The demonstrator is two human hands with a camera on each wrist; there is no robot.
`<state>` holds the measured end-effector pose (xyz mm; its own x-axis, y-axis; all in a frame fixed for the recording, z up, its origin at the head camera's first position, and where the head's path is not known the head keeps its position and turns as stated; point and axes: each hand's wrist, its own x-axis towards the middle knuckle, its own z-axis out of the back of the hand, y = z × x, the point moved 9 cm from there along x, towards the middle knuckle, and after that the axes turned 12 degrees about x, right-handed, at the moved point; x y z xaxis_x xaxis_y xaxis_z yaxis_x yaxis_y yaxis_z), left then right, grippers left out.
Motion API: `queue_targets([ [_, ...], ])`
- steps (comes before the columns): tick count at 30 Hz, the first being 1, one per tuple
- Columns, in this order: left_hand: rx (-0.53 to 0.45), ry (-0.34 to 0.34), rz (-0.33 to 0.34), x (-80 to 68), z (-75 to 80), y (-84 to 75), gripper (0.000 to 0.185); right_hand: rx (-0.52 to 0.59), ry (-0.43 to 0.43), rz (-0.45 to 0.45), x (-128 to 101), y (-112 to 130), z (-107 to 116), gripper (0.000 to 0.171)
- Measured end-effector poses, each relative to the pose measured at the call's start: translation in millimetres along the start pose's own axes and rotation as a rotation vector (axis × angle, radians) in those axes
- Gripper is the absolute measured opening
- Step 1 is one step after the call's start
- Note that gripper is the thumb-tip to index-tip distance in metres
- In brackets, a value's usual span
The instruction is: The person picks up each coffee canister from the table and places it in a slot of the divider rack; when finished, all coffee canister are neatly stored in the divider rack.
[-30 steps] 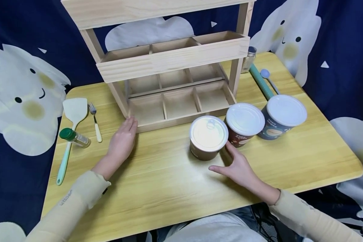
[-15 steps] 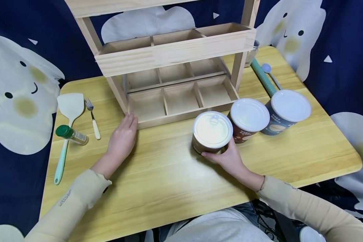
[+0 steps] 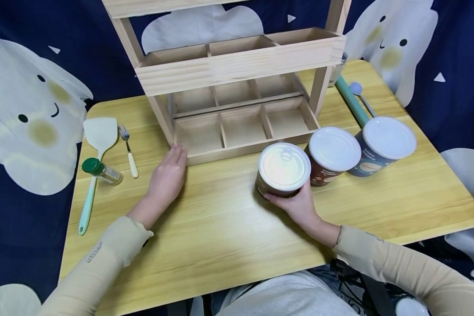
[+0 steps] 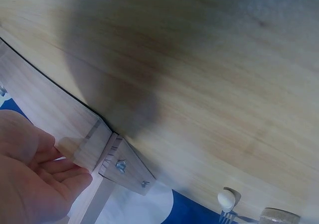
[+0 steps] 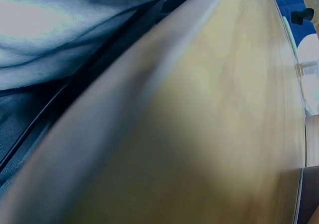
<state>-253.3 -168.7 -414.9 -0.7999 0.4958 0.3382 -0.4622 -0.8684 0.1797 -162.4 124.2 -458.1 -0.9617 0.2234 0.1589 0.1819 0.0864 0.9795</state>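
Right of centre in the head view, the left tub (image 3: 284,169) seems to stand upright on the table (image 3: 221,237), just in front of the rack (image 3: 241,64); whether its base bears fully on the wood, I cannot tell. The right hand (image 3: 301,210) grips it low from the lower right, thumb along the near side, the other fingers mostly hidden round the far side. That low hold suits a wide, smooth wall: keep the thumb opposite the fingers, squeeze evenly, and leave the lid free of pressure. The middle tub (image 3: 335,149) is close beside it, and I cannot tell whether they touch, so the knuckles are best kept from nudging it; the right tub (image 3: 389,138) sits further right. Left of centre, the left hand (image 3: 167,173) rests straight, close-set fingers at the rack's front corner, its loosely bent palm side showing at the lower left of the left wrist view. Light, steady contact there should be enough to brace the frame; a hard push might shift it.
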Motion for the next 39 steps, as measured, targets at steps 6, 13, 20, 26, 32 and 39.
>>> queue_targets([
  [6,-0.017,0.055,0.013,-0.9,-0.6,4.8,0.035,0.009,0.000,0.034,3,5,-5,0.115],
  [13,0.021,0.202,-0.033,-7.6,-14.5,-7.2,0.046,-0.034,0.015,0.011,-6,3,-3,0.108],
  [20,-0.018,0.344,-0.044,-9.4,-16.2,-6.8,0.053,-0.065,0.140,0.039,-2,33,-32,0.103],
  [26,-0.083,0.446,0.018,-12.7,-18.5,2.8,0.058,-0.127,0.325,0.000,33,62,-88,0.105],
  [32,-0.097,0.486,0.031,-13.5,-23.8,-0.9,0.058,-0.123,0.371,-0.068,64,57,-124,0.109],
  [39,-0.052,0.406,0.035,-12.0,-11.5,2.7,0.053,-0.073,0.348,0.011,82,61,-150,0.106],
])
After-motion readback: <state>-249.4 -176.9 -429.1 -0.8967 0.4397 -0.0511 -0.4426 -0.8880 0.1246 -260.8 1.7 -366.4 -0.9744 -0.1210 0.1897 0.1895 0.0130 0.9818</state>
